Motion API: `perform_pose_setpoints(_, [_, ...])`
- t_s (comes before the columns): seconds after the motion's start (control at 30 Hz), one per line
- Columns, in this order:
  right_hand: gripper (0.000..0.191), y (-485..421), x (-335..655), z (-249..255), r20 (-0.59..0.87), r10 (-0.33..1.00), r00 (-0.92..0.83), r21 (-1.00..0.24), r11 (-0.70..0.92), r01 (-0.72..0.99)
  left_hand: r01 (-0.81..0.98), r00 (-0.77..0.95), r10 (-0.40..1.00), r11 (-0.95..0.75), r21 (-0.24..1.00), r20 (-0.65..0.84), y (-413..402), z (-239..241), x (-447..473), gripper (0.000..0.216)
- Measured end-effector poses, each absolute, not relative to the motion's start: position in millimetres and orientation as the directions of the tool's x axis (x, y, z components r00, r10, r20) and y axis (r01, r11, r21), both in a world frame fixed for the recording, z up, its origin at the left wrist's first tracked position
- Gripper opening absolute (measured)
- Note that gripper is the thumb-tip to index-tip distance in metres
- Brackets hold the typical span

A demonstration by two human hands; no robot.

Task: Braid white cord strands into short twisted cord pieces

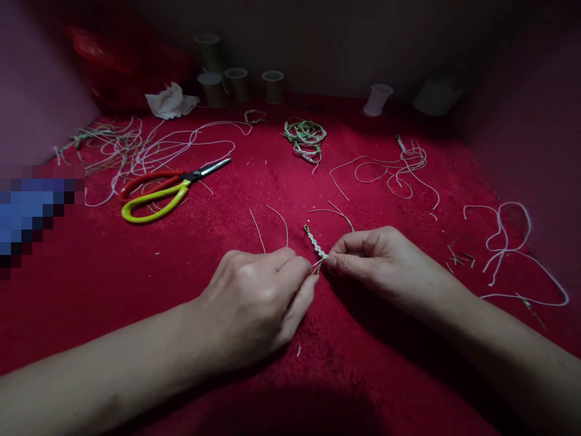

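Note:
A short knotted cord braid [316, 245], white and green with a small loop at its far end, lies between my hands in the head view. My right hand [372, 257] pinches the braid's near end between thumb and forefinger. Loose cords come out of that end toward my left hand [263, 290], which is closed on them with its fingertips pressed together. Thin cord tails [280, 215] stick out beyond my left knuckles, and others [338, 211] beyond my right fingers. The inside of my left hand is hidden.
Red-and-yellow scissors [157, 197] lie left, near a tangle of cords [149, 145]. Finished-looking braids [304, 136] sit at the back centre. Several thread spools [273, 88] stand behind. Further cords [403, 166] and white cord [503, 248] lie right on the red cloth [218, 387].

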State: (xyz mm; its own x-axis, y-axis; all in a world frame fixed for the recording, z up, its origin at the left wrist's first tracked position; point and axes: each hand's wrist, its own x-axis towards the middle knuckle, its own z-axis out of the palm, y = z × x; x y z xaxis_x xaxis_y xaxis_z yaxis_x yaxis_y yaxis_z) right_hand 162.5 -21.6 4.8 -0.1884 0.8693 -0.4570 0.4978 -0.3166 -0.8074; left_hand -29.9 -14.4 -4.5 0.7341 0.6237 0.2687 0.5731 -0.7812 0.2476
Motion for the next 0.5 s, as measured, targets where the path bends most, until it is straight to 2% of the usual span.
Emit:
perform_pose_setpoints(0.13, [0.019, -22.8, 162.6, 5.3, -0.451, 0.875, -0.175, -0.803, -0.313, 0.507, 0.670, 0.711, 0.697, -0.712, 0.209, 0.096, -17.1, -12.9, -27.0, 0.027])
perform_pose_setpoints(0.33, [0.019, -22.8, 162.0, 6.1, -0.440, 0.881, -0.171, -0.787, -0.287, 0.546, 0.685, 0.670, 0.739, -0.650, 0.330, 0.067, -14.2, -12.1, -23.5, 0.027])
perform_pose_setpoints(0.5, [0.018, -22.1, 161.7, 5.5, -0.410, 0.893, -0.183, -0.796, -0.253, 0.550, 0.737, 0.660, 0.752, -0.648, 0.192, 0.006, -18.1, -5.8, -22.1, 0.028])
